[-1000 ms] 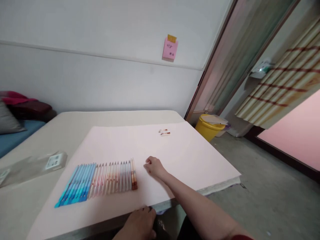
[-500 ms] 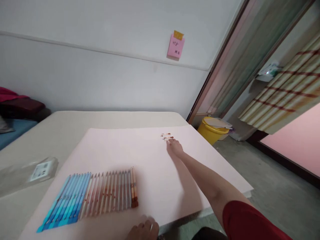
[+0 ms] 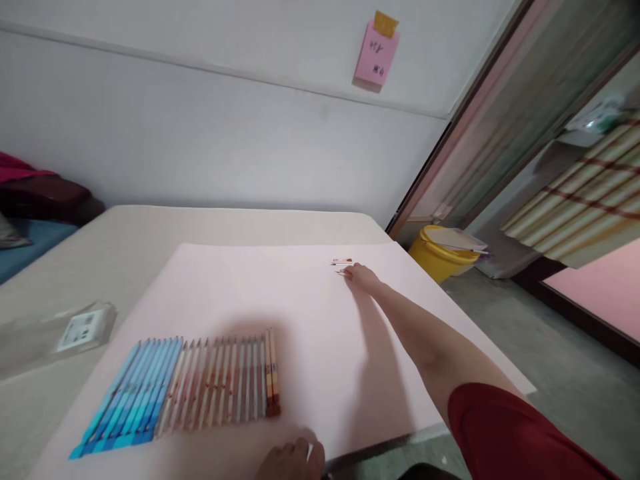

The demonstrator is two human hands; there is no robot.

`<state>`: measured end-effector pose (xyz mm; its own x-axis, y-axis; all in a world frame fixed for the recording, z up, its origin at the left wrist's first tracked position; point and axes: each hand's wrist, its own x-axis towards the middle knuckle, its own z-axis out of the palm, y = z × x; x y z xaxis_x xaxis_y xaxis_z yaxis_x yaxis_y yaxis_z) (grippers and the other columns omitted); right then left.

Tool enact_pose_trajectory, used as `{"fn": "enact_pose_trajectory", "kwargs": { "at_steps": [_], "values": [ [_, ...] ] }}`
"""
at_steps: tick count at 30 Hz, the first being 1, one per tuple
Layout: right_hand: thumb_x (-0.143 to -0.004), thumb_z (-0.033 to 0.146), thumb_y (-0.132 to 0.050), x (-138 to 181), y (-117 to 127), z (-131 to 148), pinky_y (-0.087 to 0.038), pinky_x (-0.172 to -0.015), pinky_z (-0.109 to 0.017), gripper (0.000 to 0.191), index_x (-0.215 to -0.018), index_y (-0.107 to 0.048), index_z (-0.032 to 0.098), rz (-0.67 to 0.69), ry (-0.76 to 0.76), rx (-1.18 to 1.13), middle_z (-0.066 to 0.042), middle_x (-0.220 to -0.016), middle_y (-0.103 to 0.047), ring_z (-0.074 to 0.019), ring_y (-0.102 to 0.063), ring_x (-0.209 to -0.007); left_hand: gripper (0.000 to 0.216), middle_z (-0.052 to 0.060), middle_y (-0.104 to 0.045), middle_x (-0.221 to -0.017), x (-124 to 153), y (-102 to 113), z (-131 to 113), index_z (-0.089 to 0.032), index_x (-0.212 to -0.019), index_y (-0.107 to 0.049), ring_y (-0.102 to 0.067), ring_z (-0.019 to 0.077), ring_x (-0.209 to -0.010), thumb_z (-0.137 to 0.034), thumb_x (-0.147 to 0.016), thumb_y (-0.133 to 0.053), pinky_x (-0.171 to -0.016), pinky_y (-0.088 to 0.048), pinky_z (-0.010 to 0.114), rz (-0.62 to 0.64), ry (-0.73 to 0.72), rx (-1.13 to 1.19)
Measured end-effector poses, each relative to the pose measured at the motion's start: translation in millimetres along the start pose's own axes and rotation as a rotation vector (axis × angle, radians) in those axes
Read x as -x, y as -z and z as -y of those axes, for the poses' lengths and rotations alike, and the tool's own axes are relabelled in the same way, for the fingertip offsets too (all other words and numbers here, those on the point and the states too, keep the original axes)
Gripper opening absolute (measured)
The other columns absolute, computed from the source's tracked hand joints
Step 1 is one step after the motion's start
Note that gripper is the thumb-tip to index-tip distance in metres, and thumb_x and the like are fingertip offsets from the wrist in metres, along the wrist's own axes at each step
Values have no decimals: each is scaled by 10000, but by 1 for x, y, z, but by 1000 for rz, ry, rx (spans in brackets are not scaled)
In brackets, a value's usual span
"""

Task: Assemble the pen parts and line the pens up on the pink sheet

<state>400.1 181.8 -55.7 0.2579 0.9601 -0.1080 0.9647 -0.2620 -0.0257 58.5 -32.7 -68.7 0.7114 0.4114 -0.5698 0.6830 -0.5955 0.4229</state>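
My right hand (image 3: 363,277) reaches to the far right of a pale pink sheet (image 3: 310,320), its fingers pinched on the end of a thin pen (image 3: 341,272). Just beyond the fingertips, more slim pens (image 3: 342,261) lie sideways. At the near edge of the sheet rests my left hand (image 3: 291,460), fingers curled, with nothing visible in it. Left of it is a neat row of pens: blue ones (image 3: 133,387), clear brownish ones (image 3: 215,383), and orange-brown ones (image 3: 273,373) at the right end.
A clear plastic bag with a label (image 3: 83,330) lies on the table's left side. A white wall (image 3: 225,147) with a pink note (image 3: 377,53) stands behind. Off the right edge is a yellow bucket (image 3: 435,257); a curtain (image 3: 575,193) hangs further right.
My right fingers have closed on a pen and drawn it slightly apart from the pens beyond. My left hand stays at the near edge. The camera view has shifted slightly.
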Motion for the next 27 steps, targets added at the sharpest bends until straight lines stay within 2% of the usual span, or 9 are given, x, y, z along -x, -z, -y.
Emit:
{"fn": "enact_pose_trajectory", "kwargs": {
  "at_steps": [3,6,8,14,19,23,27],
  "values": [
    [-919,261,-420,11,1,1,-339,-715,-255,278,-1088,-634,206,4,40,8,-104,-1052,-568,-187,-532,-902,460,226,-551,-1210,4,6,-4,-131,-1269,-478,-583,348,-1019,-139,-834,-328,-794,-476,494,-14,-7,-1],
    [-928,241,-392,34,-1,13,-338,-705,-250,285,-1070,-636,200,-3,79,11,-98,-1016,-568,-186,-525,-908,529,214,-514,-1265,10,14,-10,-131,-1283,-452,-555,344,-1062,-240,-768,-505,-840,-454,482,-3,0,3],
    [-922,230,-396,54,-3,26,-340,-707,-245,277,-1067,-630,198,-6,113,9,-94,-1016,-564,-185,-517,-919,555,197,-500,-1285,17,20,-14,-141,-1264,-461,-540,327,-1081,-266,-730,-552,-866,-439,471,-29,-1,18],
    [-920,221,-399,119,-13,73,-348,-734,-239,260,-1078,-605,227,8,220,-13,-79,-1054,-557,-180,-495,-965,437,169,-543,-1224,42,32,-23,-120,-1171,-527,-492,317,-1127,-257,-757,-508,-899,-416,440,-125,-31,56],
    [-922,233,-392,168,-19,107,-359,-697,-242,247,-1063,-595,241,25,267,-35,-72,-1047,-560,-182,-495,-957,370,145,-585,-1131,58,31,-26,-132,-1110,-548,-521,282,-1058,-236,-756,-514,-876,-419,401,-199,-61,10],
    [-899,232,-425,196,-20,124,-353,-666,-239,225,-1041,-599,238,35,276,-54,-67,-1032,-572,-185,-504,-951,322,143,-617,-1077,69,31,-27,-130,-1050,-575,-553,273,-1013,-230,-748,-527,-862,-420,384,-232,-73,-12],
    [-872,249,-468,206,-16,127,-343,-639,-226,211,-1028,-609,237,37,234,-82,-59,-1019,-588,-171,-531,-913,295,139,-633,-1048,77,32,-27,-136,-1021,-587,-575,264,-984,-238,-750,-532,-840,-422,366,-280,-85,-28]
  ]
}}
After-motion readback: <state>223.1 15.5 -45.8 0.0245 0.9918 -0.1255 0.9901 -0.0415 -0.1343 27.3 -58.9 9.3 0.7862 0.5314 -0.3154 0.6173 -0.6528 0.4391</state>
